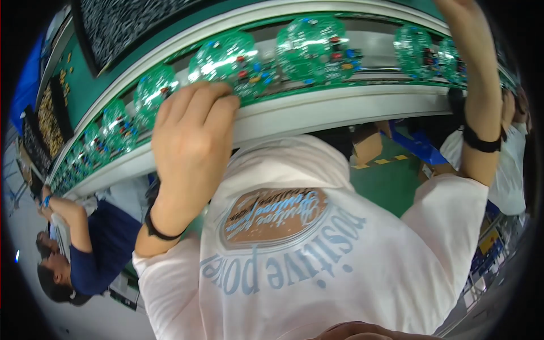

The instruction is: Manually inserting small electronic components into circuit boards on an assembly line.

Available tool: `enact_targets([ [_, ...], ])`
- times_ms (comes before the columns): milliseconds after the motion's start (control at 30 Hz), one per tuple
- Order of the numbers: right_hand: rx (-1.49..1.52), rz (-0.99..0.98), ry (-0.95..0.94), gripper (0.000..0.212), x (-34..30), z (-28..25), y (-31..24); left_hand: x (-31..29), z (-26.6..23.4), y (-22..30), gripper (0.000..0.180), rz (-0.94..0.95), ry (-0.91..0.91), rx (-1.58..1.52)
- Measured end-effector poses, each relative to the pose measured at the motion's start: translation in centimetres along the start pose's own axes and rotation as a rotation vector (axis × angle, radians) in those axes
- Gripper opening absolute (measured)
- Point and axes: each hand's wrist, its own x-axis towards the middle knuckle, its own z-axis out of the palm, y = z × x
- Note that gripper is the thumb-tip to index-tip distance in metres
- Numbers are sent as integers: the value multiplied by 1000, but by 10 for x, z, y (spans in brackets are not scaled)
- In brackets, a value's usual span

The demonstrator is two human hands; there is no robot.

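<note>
My left hand (195,133) is over the near rail of the conveyor, with its fingers curled down and its back toward me. Its fingertips are hidden, so whether they hold anything small does not show. Just beyond the knuckles lies a round green circuit board (224,59) with red, blue and yellow components. To its right is another round green circuit board (311,48). My right arm reaches up across the conveyor at the right. Only the base of my right hand (458,7) shows at the top edge; its fingers are out of the picture.
Several more round boards (117,126) line the conveyor at left and right. Beyond the white rail (340,102) at the far left stands a black tray (122,28) of small dark parts. A bin of tan parts (50,127) is farther left. Co-workers (105,238) stand on both sides.
</note>
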Motion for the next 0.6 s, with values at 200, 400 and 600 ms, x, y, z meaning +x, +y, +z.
enact_targets([
  [200,404,381,31,19,-30,1,-25,43,-35,5,21,90,-170,125],
  [400,599,590,74,17,-47,11,-38,152,-15,-10,20,358,-23,272],
  [600,1066,-192,61,10,-42,63,-9,228,33,-31,17,337,87,241],
])
